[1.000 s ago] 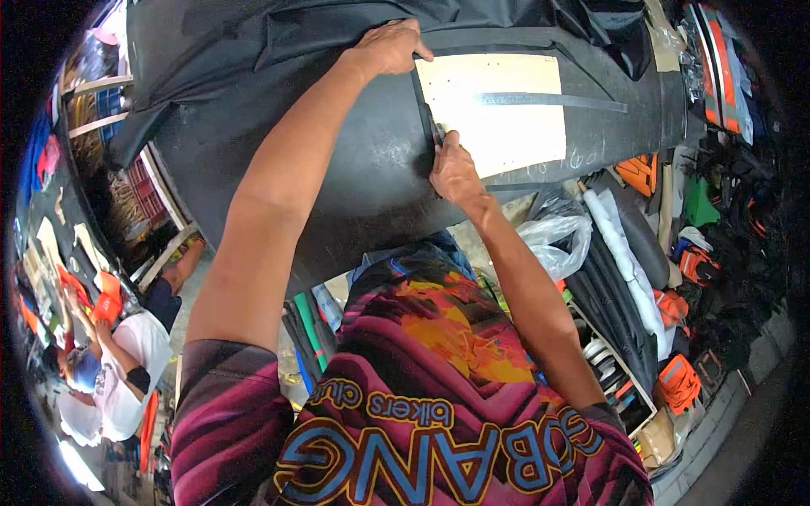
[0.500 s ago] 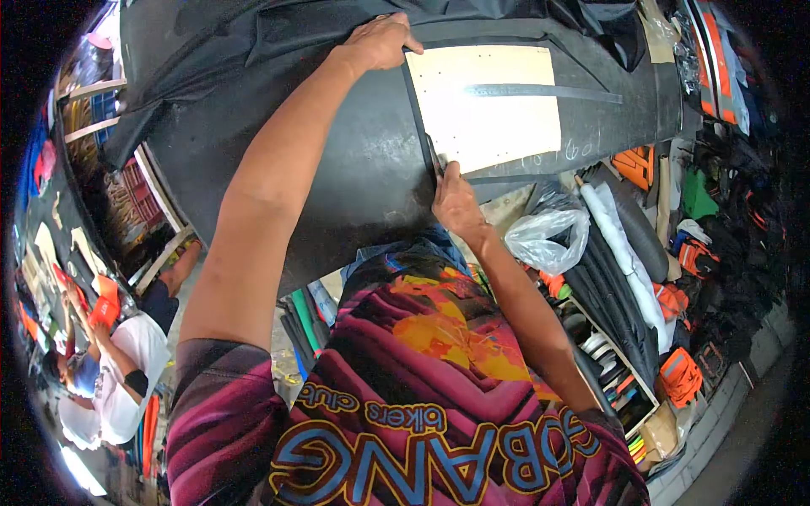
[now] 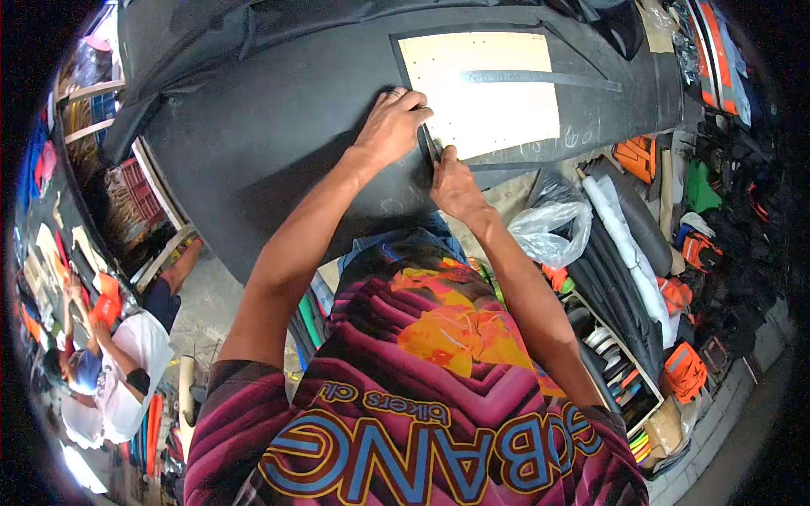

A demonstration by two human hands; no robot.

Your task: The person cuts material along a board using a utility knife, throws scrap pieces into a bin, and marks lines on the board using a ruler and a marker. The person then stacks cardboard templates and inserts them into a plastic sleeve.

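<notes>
A cream pattern board (image 3: 498, 110) lies on a piece of black sheet material (image 3: 417, 80), whose dark border shows around it. A grey metal ruler (image 3: 540, 78) lies across the board. My left hand (image 3: 392, 128) is closed, its curled fingers at the sheet's left edge beside the board. My right hand (image 3: 460, 185) grips a slim dark tool that looks like scissors (image 3: 433, 145), its blades pointing away from me along the board's near left edge. The fingers partly hide its handles.
The black-covered work table (image 3: 278, 126) carries bunched black fabric (image 3: 312, 25) at the back. To the right are a clear plastic bag (image 3: 553, 232), rolls of material (image 3: 624, 244) and orange pieces. Another person (image 3: 126, 371) works at the lower left.
My left hand has come down from the board's far left corner to its lower left edge, near my right hand. The board and sheet have shifted slightly away from me.
</notes>
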